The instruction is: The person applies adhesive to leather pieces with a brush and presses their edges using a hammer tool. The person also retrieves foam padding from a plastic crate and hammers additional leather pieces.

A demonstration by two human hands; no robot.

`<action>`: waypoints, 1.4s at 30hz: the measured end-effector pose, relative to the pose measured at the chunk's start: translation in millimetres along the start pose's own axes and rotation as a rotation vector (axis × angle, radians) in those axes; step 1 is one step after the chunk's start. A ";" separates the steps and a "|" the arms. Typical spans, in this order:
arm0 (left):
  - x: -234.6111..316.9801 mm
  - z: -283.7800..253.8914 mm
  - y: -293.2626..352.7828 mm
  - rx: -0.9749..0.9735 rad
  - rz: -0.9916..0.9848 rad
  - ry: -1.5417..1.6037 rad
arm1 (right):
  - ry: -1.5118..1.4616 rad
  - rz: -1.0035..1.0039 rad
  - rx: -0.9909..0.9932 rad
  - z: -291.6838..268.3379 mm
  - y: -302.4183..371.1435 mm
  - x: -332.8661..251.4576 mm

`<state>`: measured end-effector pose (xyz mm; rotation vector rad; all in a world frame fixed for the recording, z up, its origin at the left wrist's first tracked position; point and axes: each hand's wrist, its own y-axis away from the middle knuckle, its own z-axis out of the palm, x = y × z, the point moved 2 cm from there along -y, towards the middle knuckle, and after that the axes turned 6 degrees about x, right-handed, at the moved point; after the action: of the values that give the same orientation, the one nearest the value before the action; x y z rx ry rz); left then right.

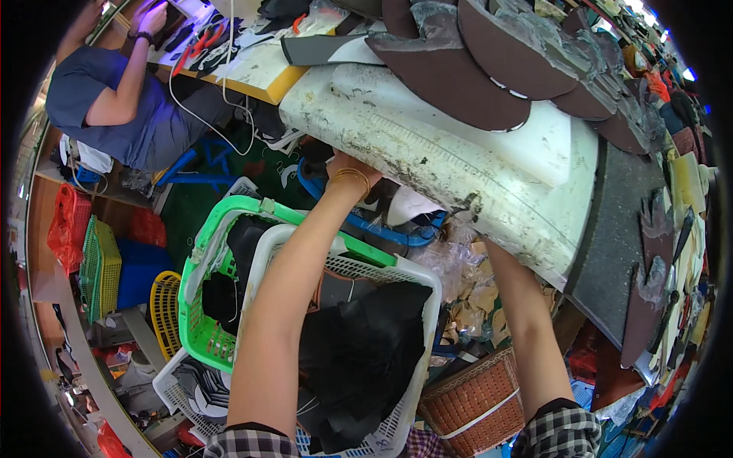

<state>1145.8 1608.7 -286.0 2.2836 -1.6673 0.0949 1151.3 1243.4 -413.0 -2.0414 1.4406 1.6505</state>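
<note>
My left hand (348, 161), with thin gold-coloured bangles at the wrist, reaches under the edge of a stained white sheet (427, 156) that curves over the worktable. Its fingers are hidden there. Just below it is a blue basket (397, 236) with a white piece (408, 206) and dark pieces inside. My right forearm (519, 313) passes beneath the same sheet, so the right hand is covered. Dark brown curved panels (450, 80) with greyish, crumpled edges lie in an overlapping pile on top of the sheet. What either hand touches cannot be made out.
Under my arms stands a white basket (433, 305) of black pieces, beside a green basket (188, 305). A brown woven basket (473, 401) is near my right arm. Scraps and clear plastic (450, 263) lie beneath the table. At the far left a co-worker (137, 107) sits at another table.
</note>
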 end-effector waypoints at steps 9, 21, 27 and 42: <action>-7.6 14.5 -5.2 0.034 0.017 -0.063 | 0.106 -0.148 0.201 73.9 -113.1 27.7; -28.4 -41.5 91.1 -0.137 -0.043 -0.389 | 0.007 -0.113 0.358 49.2 313.7 -63.2; 54.3 -82.5 199.5 0.022 -0.081 -0.104 | -0.033 -0.131 0.205 -58.2 484.4 -53.5; 535.2 -85.4 215.2 0.039 0.602 0.125 | 0.766 -0.396 1.134 -268.9 498.8 -37.0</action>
<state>1126.1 1082.9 -34.6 1.6816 -2.2317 0.3945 970.0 832.0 -66.0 -1.9689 1.4350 -0.2232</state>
